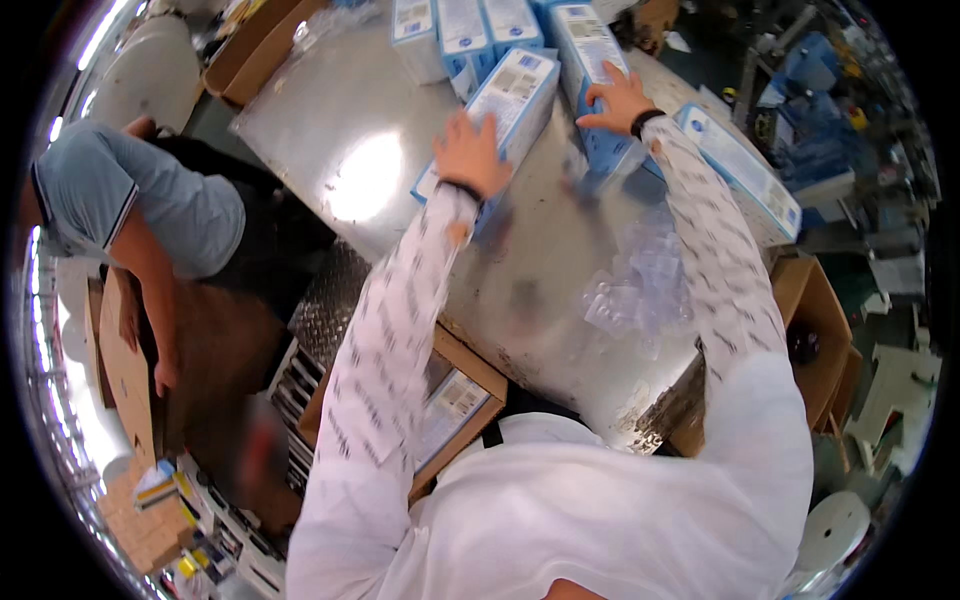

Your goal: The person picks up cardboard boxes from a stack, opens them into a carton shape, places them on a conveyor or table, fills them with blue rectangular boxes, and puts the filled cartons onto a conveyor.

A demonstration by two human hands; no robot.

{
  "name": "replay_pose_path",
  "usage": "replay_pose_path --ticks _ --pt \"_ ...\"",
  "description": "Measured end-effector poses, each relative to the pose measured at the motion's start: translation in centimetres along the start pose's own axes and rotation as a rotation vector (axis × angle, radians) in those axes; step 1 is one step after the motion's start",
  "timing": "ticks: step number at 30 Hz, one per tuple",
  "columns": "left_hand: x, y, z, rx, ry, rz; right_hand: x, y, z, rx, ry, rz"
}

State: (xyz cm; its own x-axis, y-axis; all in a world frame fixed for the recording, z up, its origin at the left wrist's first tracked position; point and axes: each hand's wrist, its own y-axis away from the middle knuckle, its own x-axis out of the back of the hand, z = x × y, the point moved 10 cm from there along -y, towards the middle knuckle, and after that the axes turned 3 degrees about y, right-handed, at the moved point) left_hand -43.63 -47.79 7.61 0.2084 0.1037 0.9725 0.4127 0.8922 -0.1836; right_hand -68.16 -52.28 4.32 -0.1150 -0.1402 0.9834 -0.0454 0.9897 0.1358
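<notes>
Several tall blue-and-white cartons stand or lean together at the far side of a metal table. My left hand (470,155) is across a tilted carton (510,95), fingers over one edge and thumb near the other, gripping it. To the right, my right hand (617,102) grips a second carton (586,40), with its thumb and fingers spread across the narrow face. Behind these is a group of upright cartons (463,28). Another carton (745,175) lies beside my right forearm. Clear plastic pieces (640,285) are heaped on the table between my arms.
The shiny metal table (300,130) has a worn near corner. An open cardboard box (470,365) with a carton inside sits below my left forearm; another box (815,320) is at the right. A co-worker in a blue shirt (190,200) bends over cardboard at the left.
</notes>
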Motion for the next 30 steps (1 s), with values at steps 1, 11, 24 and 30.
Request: replay_pose_path --ticks 1,11,24,30 --pt "-1.1 -2.1 -0.8 0.071 -0.042 -0.013 -0.6 1.8 -3.1 0.072 -0.008 0.017" --pt "14.3 3.0 1.2 -0.249 0.128 0.316 0.0 20.1 -19.3 0.936 0.255 0.197" --pt "23.0 41.4 -14.6 0.153 0.634 0.475 5.9 25.5 -9.7 0.531 -2.088 0.091" --pt "-2.0 45.4 -10.4 0.347 0.261 -0.476 7.4 35.0 -43.4 1.247 -0.987 -0.195"
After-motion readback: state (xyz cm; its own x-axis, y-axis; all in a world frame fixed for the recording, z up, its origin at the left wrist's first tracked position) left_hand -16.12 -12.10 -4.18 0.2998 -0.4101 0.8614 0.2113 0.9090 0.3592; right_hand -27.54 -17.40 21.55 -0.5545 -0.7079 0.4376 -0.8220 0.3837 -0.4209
